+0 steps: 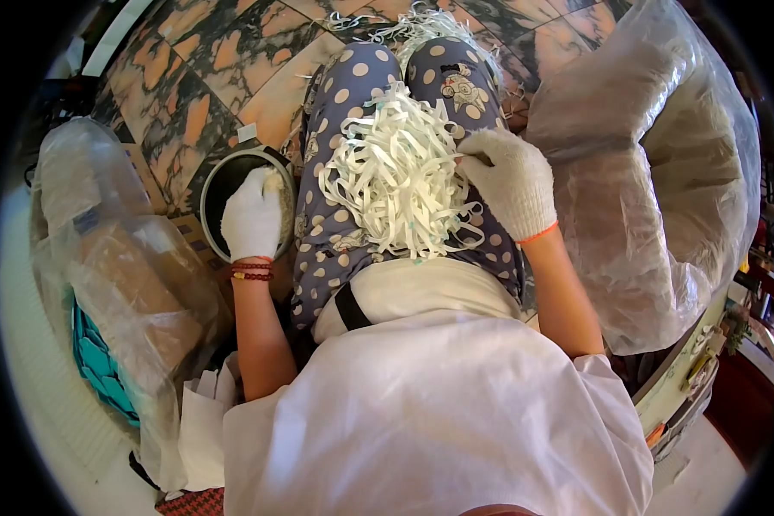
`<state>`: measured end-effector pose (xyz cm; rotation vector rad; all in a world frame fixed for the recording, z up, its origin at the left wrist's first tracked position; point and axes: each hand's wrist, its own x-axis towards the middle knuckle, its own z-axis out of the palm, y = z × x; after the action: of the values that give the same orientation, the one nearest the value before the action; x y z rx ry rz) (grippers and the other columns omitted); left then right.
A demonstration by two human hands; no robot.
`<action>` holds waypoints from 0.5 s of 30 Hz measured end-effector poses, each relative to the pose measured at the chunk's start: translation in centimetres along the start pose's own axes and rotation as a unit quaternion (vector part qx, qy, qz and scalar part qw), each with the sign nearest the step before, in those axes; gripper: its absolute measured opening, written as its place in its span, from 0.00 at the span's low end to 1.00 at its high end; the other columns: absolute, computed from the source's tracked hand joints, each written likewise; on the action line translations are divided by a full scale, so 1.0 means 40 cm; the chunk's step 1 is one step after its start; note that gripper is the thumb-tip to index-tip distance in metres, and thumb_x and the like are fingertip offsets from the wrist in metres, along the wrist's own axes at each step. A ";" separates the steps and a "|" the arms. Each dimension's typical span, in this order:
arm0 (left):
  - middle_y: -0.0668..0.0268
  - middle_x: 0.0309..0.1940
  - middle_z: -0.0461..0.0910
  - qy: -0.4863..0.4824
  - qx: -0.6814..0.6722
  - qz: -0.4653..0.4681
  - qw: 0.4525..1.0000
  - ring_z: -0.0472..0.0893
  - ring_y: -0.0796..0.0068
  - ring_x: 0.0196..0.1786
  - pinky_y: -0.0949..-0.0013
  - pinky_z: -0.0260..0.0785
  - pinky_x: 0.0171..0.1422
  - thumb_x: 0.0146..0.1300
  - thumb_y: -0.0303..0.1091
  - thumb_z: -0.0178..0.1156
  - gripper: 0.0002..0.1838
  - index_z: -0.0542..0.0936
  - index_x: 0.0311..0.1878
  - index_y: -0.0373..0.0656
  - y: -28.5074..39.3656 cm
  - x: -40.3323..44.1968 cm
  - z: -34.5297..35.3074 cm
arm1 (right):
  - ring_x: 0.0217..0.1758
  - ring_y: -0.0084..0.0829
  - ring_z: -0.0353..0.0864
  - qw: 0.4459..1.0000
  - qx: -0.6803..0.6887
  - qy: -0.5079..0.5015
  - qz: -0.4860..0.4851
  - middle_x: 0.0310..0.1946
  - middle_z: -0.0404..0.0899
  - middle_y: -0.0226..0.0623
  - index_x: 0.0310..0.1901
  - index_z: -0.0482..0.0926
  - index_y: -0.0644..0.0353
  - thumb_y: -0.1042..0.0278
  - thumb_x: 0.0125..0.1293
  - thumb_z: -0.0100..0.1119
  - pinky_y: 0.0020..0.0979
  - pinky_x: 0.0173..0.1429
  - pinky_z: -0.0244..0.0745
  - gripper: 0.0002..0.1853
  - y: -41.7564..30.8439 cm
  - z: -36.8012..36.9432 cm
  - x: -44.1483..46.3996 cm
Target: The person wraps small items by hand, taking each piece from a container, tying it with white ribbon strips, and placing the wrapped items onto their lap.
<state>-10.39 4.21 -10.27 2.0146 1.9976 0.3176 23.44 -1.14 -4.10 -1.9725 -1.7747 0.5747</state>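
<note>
A loose heap of narrow white strips (pixel 400 176) lies on my lap, over dotted grey trousers (pixel 318 107). My right hand (pixel 512 176), in a white knit glove, is at the heap's right edge. Its thumb and forefinger are pinched together against the strips, seemingly on one of them. My left hand (pixel 254 215), gloved too, reaches over a dark round tub (pixel 205 206) with a pale rim, left of my thigh. Its fingers are curled in, and whatever they hold is hidden.
More white strips (pixel 434 30) lie on the patterned tile floor (pixel 206 64) beyond my knees. A large clear plastic bag (pixel 602 181) stands open at right. On the left, plastic-wrapped cardboard (pixel 133 267) sits beside teal pieces (pixel 99 365).
</note>
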 end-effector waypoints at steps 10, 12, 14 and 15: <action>0.69 0.43 0.83 -0.175 -0.499 0.176 0.830 0.82 0.76 0.44 0.68 0.76 0.48 0.69 0.41 0.66 0.17 0.82 0.54 0.42 0.288 -0.061 -0.133 | 0.29 0.14 0.75 0.904 0.403 -0.084 0.117 0.30 0.84 0.29 0.37 0.87 0.65 0.75 0.60 0.68 0.21 0.34 0.69 0.05 -0.092 -0.174 -0.091; 0.67 0.40 0.80 -0.133 -0.473 0.292 0.821 0.80 0.77 0.40 0.69 0.75 0.45 0.67 0.37 0.67 0.17 0.81 0.55 0.40 0.367 -0.068 -0.119 | 0.32 0.16 0.76 0.927 0.368 -0.056 0.054 0.31 0.84 0.29 0.38 0.87 0.64 0.76 0.59 0.69 0.21 0.37 0.70 0.05 -0.108 -0.172 -0.103; 0.65 0.38 0.78 -0.163 -0.440 0.342 0.814 0.79 0.77 0.38 0.69 0.74 0.43 0.67 0.33 0.65 0.15 0.81 0.54 0.38 0.408 -0.077 -0.108 | 0.35 0.17 0.78 0.944 0.326 -0.040 -0.014 0.31 0.82 0.28 0.38 0.88 0.63 0.79 0.59 0.70 0.21 0.41 0.72 0.06 -0.122 -0.178 -0.109; 0.64 0.39 0.78 -0.216 -0.423 0.337 0.813 0.79 0.77 0.38 0.69 0.74 0.43 0.68 0.31 0.64 0.14 0.81 0.54 0.38 0.417 -0.083 -0.103 | 0.35 0.17 0.77 0.948 0.313 0.003 -0.048 0.31 0.82 0.28 0.38 0.87 0.63 0.79 0.59 0.70 0.21 0.40 0.72 0.05 -0.123 -0.173 -0.103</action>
<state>3.71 1.09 -0.39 1.8287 0.5984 0.6697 22.90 -5.02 4.51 -1.4371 -1.4292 0.9562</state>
